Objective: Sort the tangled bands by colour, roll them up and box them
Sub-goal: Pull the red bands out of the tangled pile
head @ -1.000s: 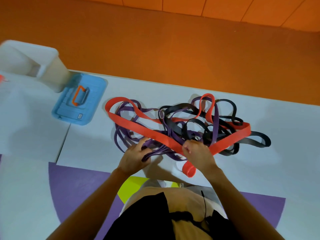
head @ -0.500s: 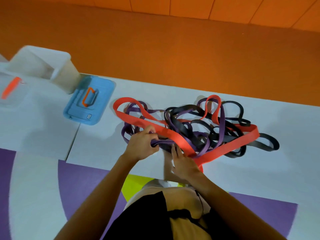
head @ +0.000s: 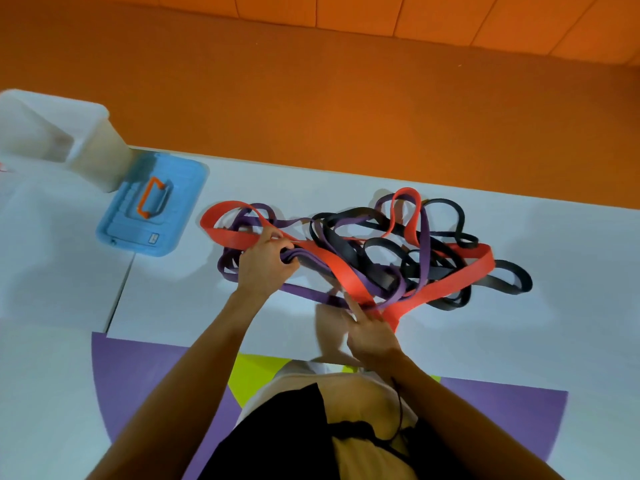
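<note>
Left hand (head: 265, 268) fisted — right hand (head: 369, 332) low, fingers extended.

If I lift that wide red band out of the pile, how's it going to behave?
The red band will probably be floppy: it lies in loose curves and twists. It will likely drag others along, since purple bands and black bands cross it. It looks flat and light, unlikely to roll.

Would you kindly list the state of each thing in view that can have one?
Red band: tangled, unrolled, on the table.
Purple bands: tangled, a bunch gripped in the left hand.
Black bands: tangled, loose on the table.
Blue lid: off, flat on the table, handle up.
White box: open; contents not visible.
Left hand: shut on purple bands.
Right hand: open, fingers at the red band.
</note>
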`<state>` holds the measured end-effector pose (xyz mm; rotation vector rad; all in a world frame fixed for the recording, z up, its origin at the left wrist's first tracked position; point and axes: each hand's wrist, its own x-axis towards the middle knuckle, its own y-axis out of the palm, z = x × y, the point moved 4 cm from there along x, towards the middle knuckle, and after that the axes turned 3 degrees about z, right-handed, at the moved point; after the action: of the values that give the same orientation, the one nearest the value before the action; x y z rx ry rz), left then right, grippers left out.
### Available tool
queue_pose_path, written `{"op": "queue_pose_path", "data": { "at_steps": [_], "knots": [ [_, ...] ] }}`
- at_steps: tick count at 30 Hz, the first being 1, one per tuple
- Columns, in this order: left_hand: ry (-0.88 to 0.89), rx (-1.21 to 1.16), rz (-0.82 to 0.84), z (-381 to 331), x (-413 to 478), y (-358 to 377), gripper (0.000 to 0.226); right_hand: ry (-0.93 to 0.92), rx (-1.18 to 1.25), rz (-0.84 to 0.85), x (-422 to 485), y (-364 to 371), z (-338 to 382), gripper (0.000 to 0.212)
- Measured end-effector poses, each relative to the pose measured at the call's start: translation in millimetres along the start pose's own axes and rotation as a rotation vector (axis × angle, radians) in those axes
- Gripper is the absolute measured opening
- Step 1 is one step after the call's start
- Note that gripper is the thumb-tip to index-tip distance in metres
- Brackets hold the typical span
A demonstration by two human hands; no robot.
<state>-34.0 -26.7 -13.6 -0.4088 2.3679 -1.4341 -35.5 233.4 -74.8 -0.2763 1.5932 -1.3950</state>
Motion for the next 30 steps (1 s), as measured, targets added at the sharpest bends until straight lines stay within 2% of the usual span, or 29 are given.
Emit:
{"op": "queue_pose_path", "data": {
  "at_steps": [2,6,11,14,17,20,23,24,26,30],
  "knots": [
    [0.012,-0.007,0.017,-1.8,3.6,5.0,0.021,0.026,-0.114,0.036,-1.1,0.8,-0.5,0.040],
    [0.007,-0.012,0.022,-0.2,11.0,10.7,0.024,0.055,-0.016,0.113,2.4,7.5,-9.2,0.036],
    [0.055,-0.059,0.065,0.6,11.8,18.6,0.023,-0.066,0.278,0.013,2.6,-14.0,-8.5,0.036],
    [0.116,-0.092,0.105,2.0,8.5,25.6,0.025,-0.147,0.515,-0.107,0.8,-39.2,-7.7,0.041],
    [0.189,-0.118,0.194,0.1,-1.0,34.4,0.027,-0.243,0.561,-0.289,-1.3,-67.1,-9.0,0.028],
    [0.310,-0.166,0.239,-5.3,-16.4,39.4,0.019,-0.229,0.635,-0.458,-2.6,-90.1,-15.5,0.024],
    [0.362,-0.168,0.145,-10.3,-32.7,38.8,0.049,-0.190,0.688,-0.524,1.5,-105.3,-18.3,0.023],
    [0.347,-0.216,0.108,-10.1,-37.2,36.2,0.051,-0.177,0.707,-0.530,3.5,-107.9,-18.7,0.024],
    [0.344,-0.287,0.088,-6.8,-45.6,30.4,0.041,-0.139,0.754,-0.530,6.7,-110.3,-20.0,0.027],
    [0.460,-0.083,-0.081,7.2,-67.3,13.6,0.039,-0.089,0.720,-0.545,11.5,-108.2,-22.4,0.023]
  ]
}}
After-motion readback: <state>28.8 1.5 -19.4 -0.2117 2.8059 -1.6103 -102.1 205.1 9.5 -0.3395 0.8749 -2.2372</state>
